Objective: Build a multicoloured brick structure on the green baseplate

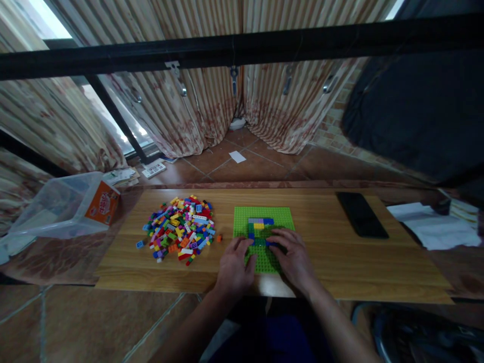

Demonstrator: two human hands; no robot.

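Note:
A green baseplate (227, 217) would be misplaced there, so its bare corner is marked here: the green baseplate (283, 214) lies on the wooden table in front of me. On it sits a rough frame of bricks, with a blue brick (268, 221) at its far right corner and a yellow brick (258, 226) inside the far side. My left hand (235, 264) rests at the plate's left edge, its fingertips touching the frame's near left corner, thumb and forefinger apart. My right hand (295, 256) reaches over the right side, fingertips closed around a small blue brick (269, 243), partly hidden.
A heap of mixed toy bricks (181, 229) lies left of the plate, with a loose orange brick (220, 238) beside it. A black phone-like slab (362, 215) lies at the right. A clear plastic bin (64, 206) stands beyond the table's left end.

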